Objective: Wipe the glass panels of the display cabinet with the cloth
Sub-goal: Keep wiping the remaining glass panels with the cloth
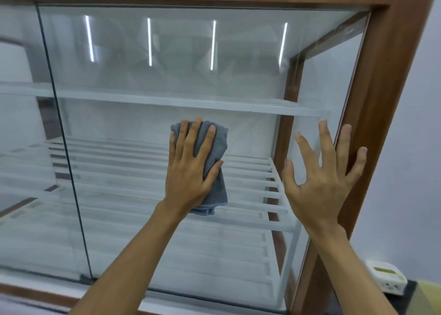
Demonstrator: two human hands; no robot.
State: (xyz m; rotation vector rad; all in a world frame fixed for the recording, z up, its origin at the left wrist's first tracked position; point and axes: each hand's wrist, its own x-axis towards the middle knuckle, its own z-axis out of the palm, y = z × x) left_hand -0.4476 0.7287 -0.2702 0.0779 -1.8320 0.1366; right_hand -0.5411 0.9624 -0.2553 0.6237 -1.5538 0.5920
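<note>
The display cabinet has a brown wooden frame [381,100] and large glass panels; the right panel [167,64] fills most of the view and a second panel [21,123] lies behind it at the left. My left hand [191,166] presses a folded grey cloth [218,152] flat against the right panel near its middle, fingers spread over the cloth. My right hand [327,178] is open with fingers apart, resting at the panel's right edge where glass meets the frame. It holds nothing.
White slatted shelves [181,102] sit inside the cabinet behind the glass. Reflected ceiling light strips [149,41] show in the upper glass. A pale wall [417,147] stands to the right. A small white container [386,279] sits on a dark surface at the lower right.
</note>
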